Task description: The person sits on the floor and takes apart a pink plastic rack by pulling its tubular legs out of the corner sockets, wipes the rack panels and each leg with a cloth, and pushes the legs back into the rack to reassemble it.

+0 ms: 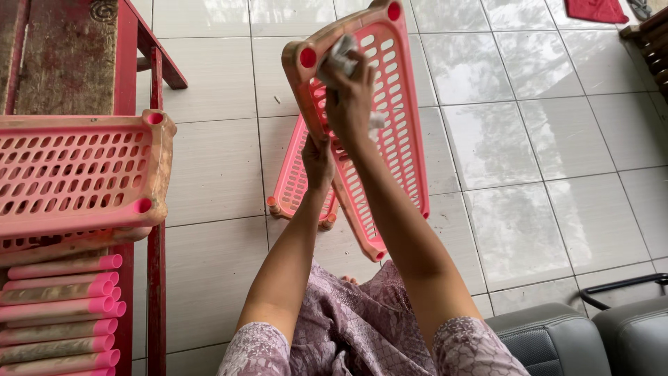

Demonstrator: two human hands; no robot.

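I hold a pink perforated plastic shelf panel (pixel 403 132) tilted up on its edge in front of me. My left hand (pixel 317 161) grips its dusty left rim from below. My right hand (pixel 350 103) presses a crumpled white cloth (pixel 339 57) against the panel's upper part near a corner socket. A second pink panel (pixel 296 182) lies flat on the floor tiles behind the held one, mostly hidden by it.
At left, a stack of pink perforated panels (pixel 76 174) rests on a red wooden bench (pixel 125 63), with several pink plastic tubes (pixel 62 313) below them. A grey cushioned seat (pixel 557 341) is at the lower right. Pale floor tiles (pixel 543 153) spread all around.
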